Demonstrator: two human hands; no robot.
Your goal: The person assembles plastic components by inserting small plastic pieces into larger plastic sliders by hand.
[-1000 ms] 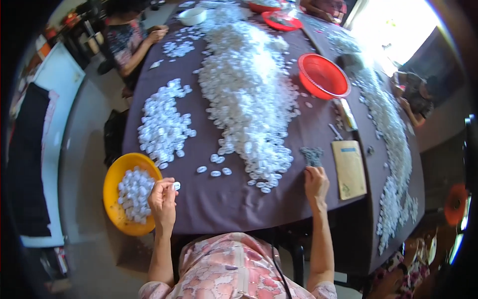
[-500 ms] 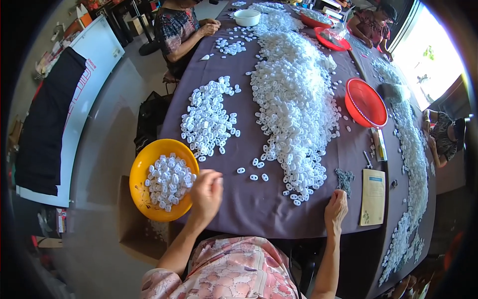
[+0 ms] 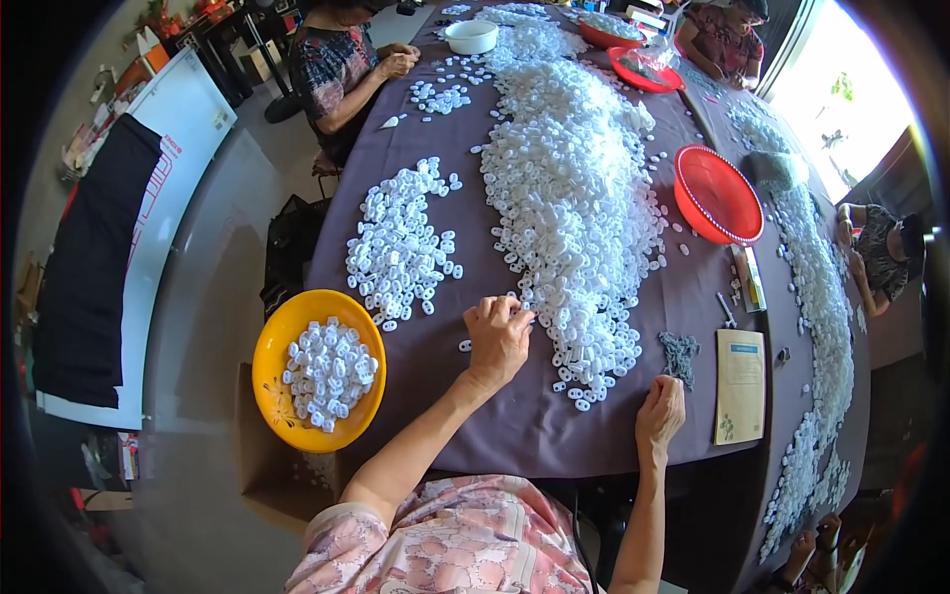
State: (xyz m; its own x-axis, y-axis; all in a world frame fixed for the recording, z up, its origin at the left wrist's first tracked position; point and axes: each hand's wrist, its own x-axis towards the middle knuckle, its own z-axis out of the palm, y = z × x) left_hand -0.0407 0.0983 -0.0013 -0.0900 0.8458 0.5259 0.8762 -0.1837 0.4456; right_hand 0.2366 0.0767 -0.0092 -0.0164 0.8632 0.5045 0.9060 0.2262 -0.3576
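Observation:
Small white oval plastic pieces with two holes form a long heap down the middle of the table. At the heap's near left edge is my left hand, fingers bent down over a few loose pieces; whatever lies beneath the fingertips is hidden. My right hand rests closed near the table's front edge, its contents hidden. Just beyond it lies a tangle of grey-green strings or small bits. A smaller group of white pieces is spread to the left. Below that, a yellow bowl holds more white pieces.
A red basket stands right of the heap, near a tan notebook. A white bowl and red trays are farther back. Other people sit around the tables. A cardboard box sits below the yellow bowl.
My left hand has moved right, from beside the yellow bowl to the loose pieces by the heap. My right hand stays closed in about the same place. The view has shifted slightly.

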